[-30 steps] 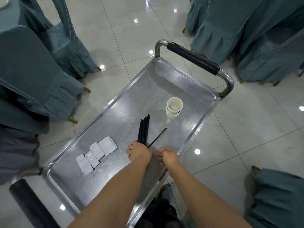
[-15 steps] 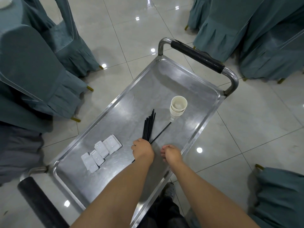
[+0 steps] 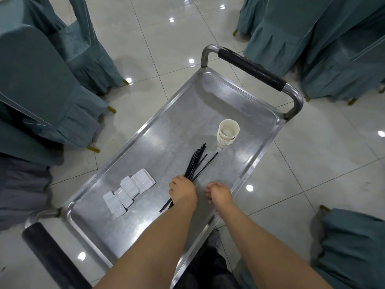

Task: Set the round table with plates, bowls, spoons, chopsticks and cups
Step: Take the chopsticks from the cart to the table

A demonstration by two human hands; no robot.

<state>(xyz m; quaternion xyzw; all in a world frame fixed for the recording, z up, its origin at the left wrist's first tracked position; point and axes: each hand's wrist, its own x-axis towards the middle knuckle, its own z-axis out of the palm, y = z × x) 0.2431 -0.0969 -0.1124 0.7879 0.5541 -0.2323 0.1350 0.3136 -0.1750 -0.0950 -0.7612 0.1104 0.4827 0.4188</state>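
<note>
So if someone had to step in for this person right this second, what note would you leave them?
Left hand: grips a bundle of black chopsticks over the steel cart.
Right hand: beside it, fingers loosely curled, holding nothing.
One loose chopstick lies apart from the bundle, its far tip near the stack of white cups.
Small white rectangular dishes lie overlapping in a row on the cart's left part.
Done: the round table is out of view, so I cannot tell.
Left: collect the stray chopstick, then carry chopsticks, cups and dishes to the table.
</note>
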